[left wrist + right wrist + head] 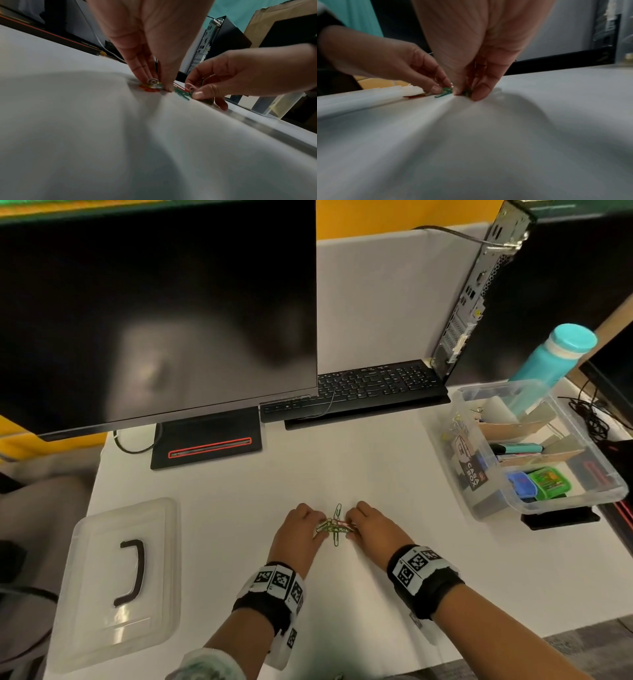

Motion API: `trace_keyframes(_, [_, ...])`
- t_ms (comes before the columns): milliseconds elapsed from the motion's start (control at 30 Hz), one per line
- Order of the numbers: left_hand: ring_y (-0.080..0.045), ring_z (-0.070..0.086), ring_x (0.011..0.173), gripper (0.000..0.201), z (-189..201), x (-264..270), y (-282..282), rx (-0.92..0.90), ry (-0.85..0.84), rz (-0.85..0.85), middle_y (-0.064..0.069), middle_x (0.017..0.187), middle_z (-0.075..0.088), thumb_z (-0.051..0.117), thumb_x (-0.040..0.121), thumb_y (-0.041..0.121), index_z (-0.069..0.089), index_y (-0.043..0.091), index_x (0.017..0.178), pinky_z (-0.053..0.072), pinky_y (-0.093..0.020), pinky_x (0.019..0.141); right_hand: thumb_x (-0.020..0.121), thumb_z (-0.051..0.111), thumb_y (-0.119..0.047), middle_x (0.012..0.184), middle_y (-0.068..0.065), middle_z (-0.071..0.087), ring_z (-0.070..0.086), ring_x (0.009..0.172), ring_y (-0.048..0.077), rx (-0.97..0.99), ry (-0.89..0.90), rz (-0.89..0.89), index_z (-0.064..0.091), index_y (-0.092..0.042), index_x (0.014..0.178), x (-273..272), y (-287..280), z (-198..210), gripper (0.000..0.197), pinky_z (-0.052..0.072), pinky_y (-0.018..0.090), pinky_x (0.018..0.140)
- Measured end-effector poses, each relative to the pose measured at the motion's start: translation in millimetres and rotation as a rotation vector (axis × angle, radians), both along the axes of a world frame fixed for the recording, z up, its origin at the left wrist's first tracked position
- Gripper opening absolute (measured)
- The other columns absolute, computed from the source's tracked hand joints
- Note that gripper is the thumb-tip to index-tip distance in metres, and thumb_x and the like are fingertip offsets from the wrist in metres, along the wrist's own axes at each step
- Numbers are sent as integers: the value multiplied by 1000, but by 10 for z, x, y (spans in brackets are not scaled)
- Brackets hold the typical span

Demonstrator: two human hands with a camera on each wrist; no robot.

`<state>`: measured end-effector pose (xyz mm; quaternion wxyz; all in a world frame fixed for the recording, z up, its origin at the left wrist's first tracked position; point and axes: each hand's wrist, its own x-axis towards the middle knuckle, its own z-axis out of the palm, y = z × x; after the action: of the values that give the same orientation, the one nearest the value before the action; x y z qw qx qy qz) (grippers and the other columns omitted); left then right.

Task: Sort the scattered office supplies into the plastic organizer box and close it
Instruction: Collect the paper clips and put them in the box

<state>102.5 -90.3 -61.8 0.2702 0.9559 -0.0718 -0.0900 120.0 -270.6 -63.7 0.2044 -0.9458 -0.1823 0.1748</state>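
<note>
Several coloured paper clips (337, 530) lie in a small heap on the white desk (342, 467), near its front. My left hand (318, 529) pinches the heap's left side, where thumb and fingers meet on red, yellow and green clips (150, 87). From the right, my right hand (351, 525) pinches the other side, fingertips closed on green clips (467, 93). The clear plastic organizer box (582, 503) stands open at the right edge with cardboard dividers, markers, and a blue and a green item inside. Its clear lid (102, 621) with a black handle lies flat at the left.
A large dark monitor (154, 302) on a black stand fills the back left. Behind the bare middle of the desk is a black keyboard (356, 388). A computer tower (479, 285) and a teal bottle (555, 354) stand behind the box, with black cables (589, 412) at far right.
</note>
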Motion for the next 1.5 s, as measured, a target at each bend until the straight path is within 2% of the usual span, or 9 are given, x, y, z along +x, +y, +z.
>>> trace_keyframes(367, [-26,54,101,21,204,195,-207,377,80,-101,-10,111,55,42,92,8,53,7,109,43,-34,75,92,41,-3,112,11,46,52,93,27,-110,-64,-80,51,-6,108,-17,217,-12,19,43,34,66])
trace_keyframes(533, [-24,61,84,29,299,181,-292,513,0,-204,-9,96,59,71,71,5,58,8,97,46,-30,61,89,51,-7,92,8,59,56,76,24,131,5,-206,57,-9,89,-28,29,23,7,47,33,68])
trace_keyframes(633, [-28,56,100,29,249,200,-311,478,31,-223,-12,112,54,51,83,-3,51,5,111,45,-34,73,84,63,-5,78,5,63,56,65,13,406,220,-452,58,-18,72,-12,-121,82,18,47,16,61])
trace_keyframes(733, [-26,59,97,21,187,269,-187,193,105,11,-9,107,62,50,88,9,61,9,106,45,-32,80,84,65,3,82,12,62,62,66,11,894,567,-707,63,-8,84,-45,-233,228,11,52,14,60])
trace_keyframes(900, [-13,62,75,20,217,200,139,-749,397,422,-6,85,67,60,88,1,68,6,105,52,-15,68,84,51,2,76,6,61,58,65,12,1487,950,-870,61,-4,101,-130,-367,361,20,52,18,60])
trace_keyframes(1067, [-15,56,68,29,407,76,335,-1374,616,597,-4,74,56,38,92,-8,61,-1,109,51,-23,71,76,38,-11,68,8,48,42,52,17,1523,1102,-926,53,-7,81,-127,-213,363,17,36,24,46])
trace_keyframes(1233, [-17,45,59,18,440,35,439,-1573,688,753,-6,71,48,37,80,1,55,6,80,37,-26,59,92,44,-39,52,0,31,24,33,12,1392,1143,-1002,43,-15,56,-112,-102,298,43,19,19,35])
trace_keyframes(1367, [-13,38,52,29,418,42,471,-1433,724,750,-1,62,48,41,91,25,47,14,66,30,-24,51,92,39,-21,51,-1,32,22,33,9,1198,1092,-1037,40,-14,60,-158,-124,316,33,17,18,30])
trace_keyframes(1500, [-11,39,49,39,344,47,438,-738,538,511,0,63,46,38,100,30,50,15,65,31,-22,48,95,34,-11,63,4,44,31,46,12,838,773,-1062,54,-11,87,-134,-129,257,21,23,18,34])
